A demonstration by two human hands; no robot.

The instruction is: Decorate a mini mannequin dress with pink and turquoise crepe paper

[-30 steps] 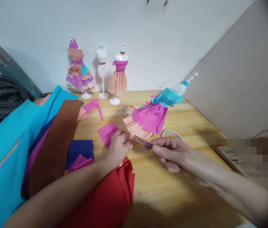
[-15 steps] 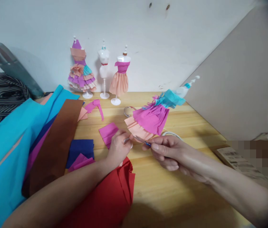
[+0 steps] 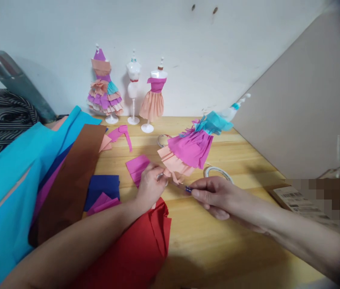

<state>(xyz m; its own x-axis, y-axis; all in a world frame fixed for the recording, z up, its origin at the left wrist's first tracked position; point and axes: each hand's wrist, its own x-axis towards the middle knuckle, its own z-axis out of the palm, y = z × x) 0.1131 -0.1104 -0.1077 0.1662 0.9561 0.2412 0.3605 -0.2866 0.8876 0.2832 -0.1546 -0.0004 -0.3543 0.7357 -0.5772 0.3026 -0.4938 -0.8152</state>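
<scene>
A small white mannequin (image 3: pixel 232 112) lies tilted over the wooden table (image 3: pixel 236 241), wearing a magenta paper skirt (image 3: pixel 191 147), a peach ruffle and a teal top. My left hand (image 3: pixel 149 185) is closed on the mannequin's stand below the skirt. My right hand (image 3: pixel 215 196) is closed on a small pair of scissors (image 3: pixel 183 186) whose blades point at the peach hem (image 3: pixel 173 166).
Three dressed mannequins (image 3: pixel 134 88) stand by the wall. Teal, brown, navy and magenta paper sheets (image 3: pixel 67 176) lie at left, a red sheet (image 3: pixel 140 249) under my arm. A tape roll (image 3: pixel 218 171) and a metal ring lie near the skirt. A board leans at right.
My right hand has dropped a little and brought the scissors lower, under the peach hem. The mannequin has barely shifted.
</scene>
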